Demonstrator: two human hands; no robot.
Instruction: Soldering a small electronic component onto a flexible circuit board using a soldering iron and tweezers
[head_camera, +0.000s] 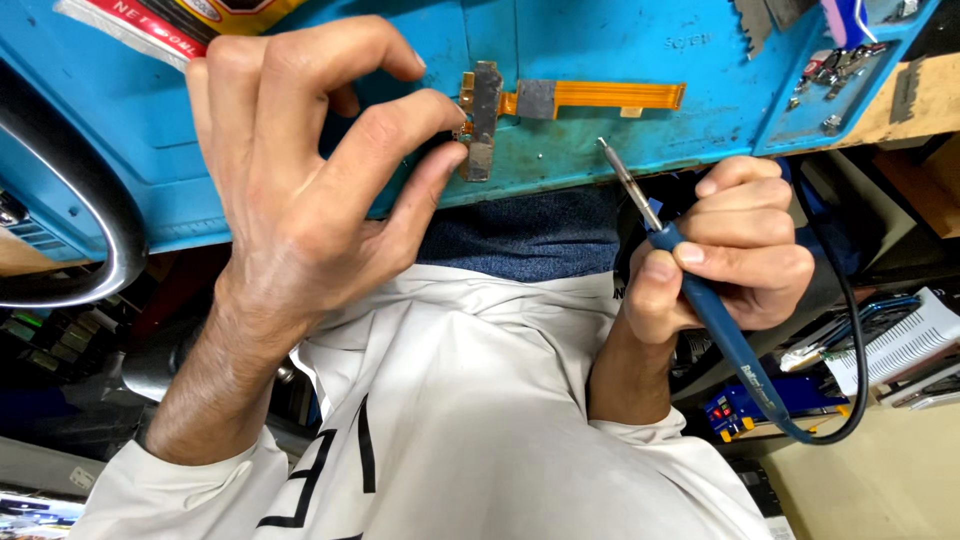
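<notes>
While pinching flex-cable part (483, 120) near tabletop (620, 50) edge: left hand (300, 190) fingertips closed on it | right hand (735, 250) fisted round soldering iron (690, 290).

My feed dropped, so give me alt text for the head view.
The left hand pinches a small metal part with an orange ribbon cable on a blue mat. The right hand grips a blue soldering iron, tip near the part.

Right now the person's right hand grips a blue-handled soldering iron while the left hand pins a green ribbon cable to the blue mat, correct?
Not quite: in the head view the ribbon cable is orange, not green. The right hand grips the soldering iron, and the left hand pins it to the blue mat.
</notes>
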